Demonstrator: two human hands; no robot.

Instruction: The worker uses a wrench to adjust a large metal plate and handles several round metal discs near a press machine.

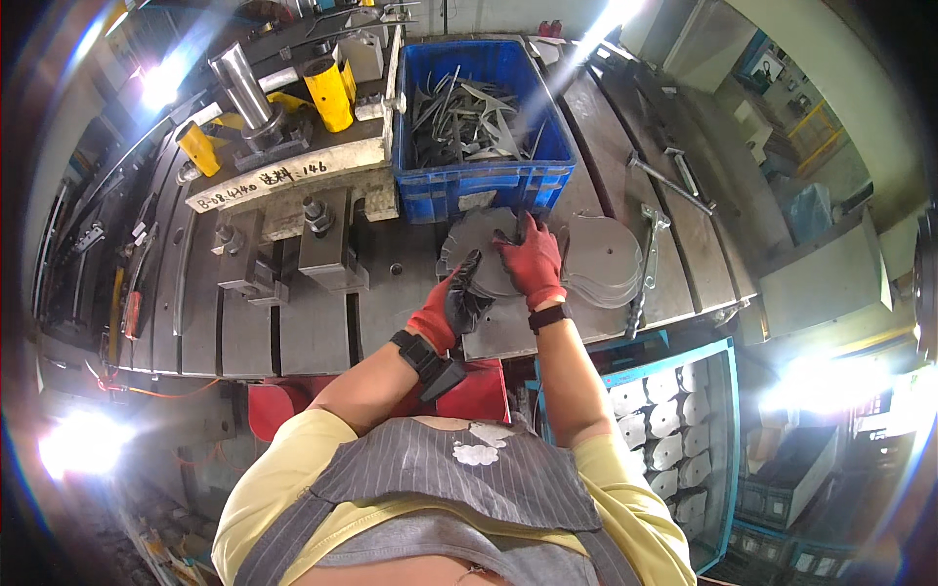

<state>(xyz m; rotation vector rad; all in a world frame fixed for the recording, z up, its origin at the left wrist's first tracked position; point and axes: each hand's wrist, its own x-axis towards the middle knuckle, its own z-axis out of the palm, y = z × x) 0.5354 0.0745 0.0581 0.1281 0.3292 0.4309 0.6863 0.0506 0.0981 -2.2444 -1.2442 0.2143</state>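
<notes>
Both my hands wear red work gloves with black palms and fingertips. Between them, on the steel press table, is a stack of flat round grey metal plates [477, 244] with notched edges. My left hand [454, 305] grips the near left edge of this stack. At its right edge, my right hand [531, 256] has its fingers over the rim and partly hides it. A second stack of similar plates [603, 256], each with a small centre hole, lies just right of my right hand. Behind the hands stands a blue plastic crate [479, 186] holding thin metal offcuts [469, 122].
A die block with a steel post [241, 88] and yellow cylinders [329, 95] occupies the table's left. Clamp blocks [332, 244] stand before it. Wrenches [650, 259] and bolts lie right. Below, a blue-framed rack [731, 439] holds several plate stacks [664, 420].
</notes>
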